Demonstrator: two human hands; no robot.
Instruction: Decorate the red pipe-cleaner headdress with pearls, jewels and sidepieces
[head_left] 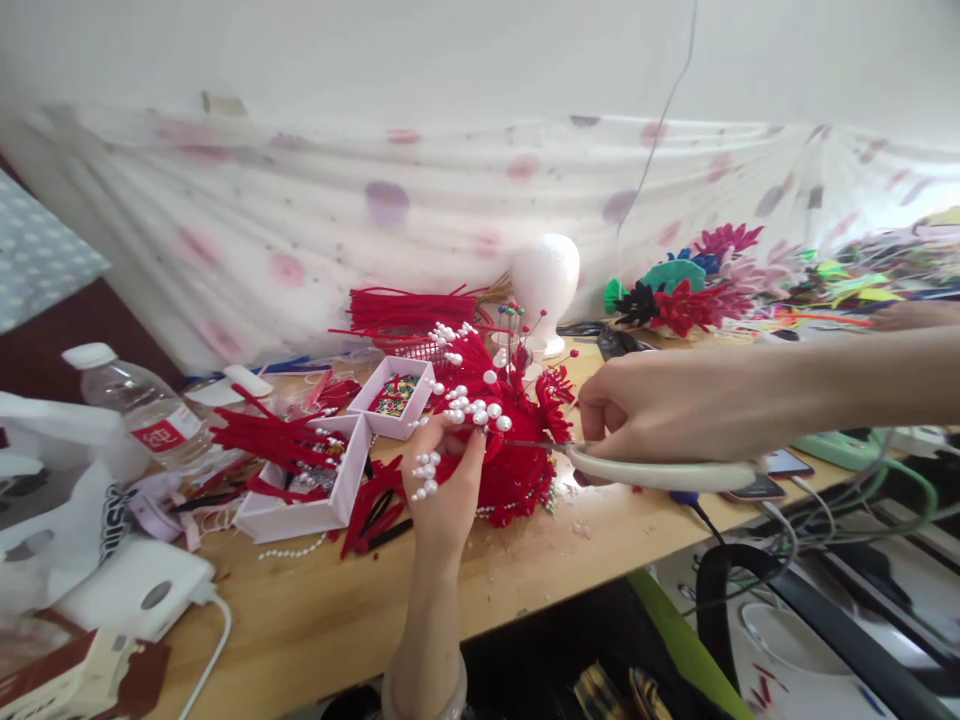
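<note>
My left hand point(444, 485) pinches a spray of white pearl beads point(474, 408) between thumb and fingers. More pearls stick out beside the wrist side of that hand. My right hand point(645, 405) is closed round the pale handles of a pair of scissors point(660, 470). Their thin blades point left and reach close to the pearls at my left fingertips; whether they touch is unclear. Right behind both hands stands a bushy red flower headpiece point(517, 485) with beaded edges, red blossoms and several pins.
White boxes of beads point(341, 490) and sequins point(397, 395) stand left, near a water bottle point(154, 410). Red stems point(412, 310) and a white foam head point(546, 285) are behind. Colourful flowers point(690, 300) lie back right; phones point(757, 488) and cables at the right edge.
</note>
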